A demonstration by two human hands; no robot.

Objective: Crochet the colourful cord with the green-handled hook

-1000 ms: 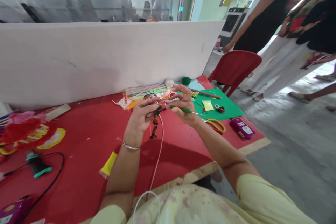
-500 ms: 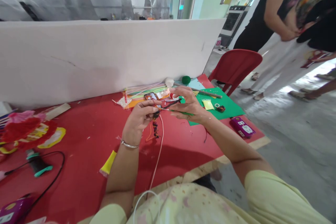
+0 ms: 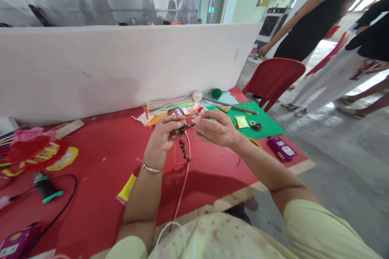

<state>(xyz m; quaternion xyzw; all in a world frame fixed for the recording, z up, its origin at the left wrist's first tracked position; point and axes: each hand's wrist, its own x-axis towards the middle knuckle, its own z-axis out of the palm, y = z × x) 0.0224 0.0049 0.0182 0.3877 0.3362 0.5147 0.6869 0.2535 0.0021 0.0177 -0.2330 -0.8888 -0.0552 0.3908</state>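
My left hand is closed, pinching a small dark crochet piece above the red table. Its twisted dark and orange length hangs below the fingers beside a loose orange strand. My right hand is closed around a thin crochet hook; the metal shaft points left to the work, and most of the green handle is hidden by the palm. The hands are close together, with dark yarn between their fingertips. Just behind them lies a phone. A pale cord runs down the table toward my body.
A white board stands along the table's back. Pipe cleaners lie before it. On the right are a green sheet and a purple pack; left, a yellow packet and a black-and-teal corded tool. People stand beyond a red chair.
My right hand has drawn its raised fingers down and in, nearer my left hand. The dark yarn strand has shifted with it. A standing person on the right has turned and reaches down.
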